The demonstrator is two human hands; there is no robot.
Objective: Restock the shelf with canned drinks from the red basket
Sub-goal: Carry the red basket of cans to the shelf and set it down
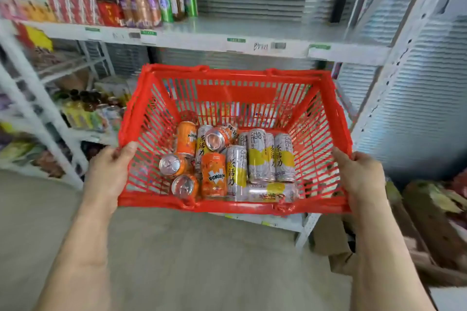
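Holding the red basket (235,88) by its two short ends, we've got both hands busy: our left hand (108,171) is clamped on the left rim with the thumb hooked over the top edge, and our right hand (364,174) grips the right rim the same way. So neither is free for a can yet.

The cans all lie loose on the basket floor, between our hands and a bit beyond them. The orange Miranda cans (187,142) are bunched toward the left side, nearer our left hand, some lying down, some end-up with the silver tops showing. The white-and-yellow tea cans (260,156) lie flat in a rough row toward the middle and right, long axes pointing mostly away from us (one at the near wall lies crosswise), so those are closer to our right hand.

The thing that matters for the next bit: the shelf (252,30) sits above and beyond the basket's far rim, with its right stretch bare and bottles and green cans (164,5) crowded on the left. The basket is in the air just in front of the shelf edge, not resting on anything we can see.

Our guess is the basket has to be set down, or one hand let go, before any can goes up. Probably the right hand, since the bare stretch is on that side.
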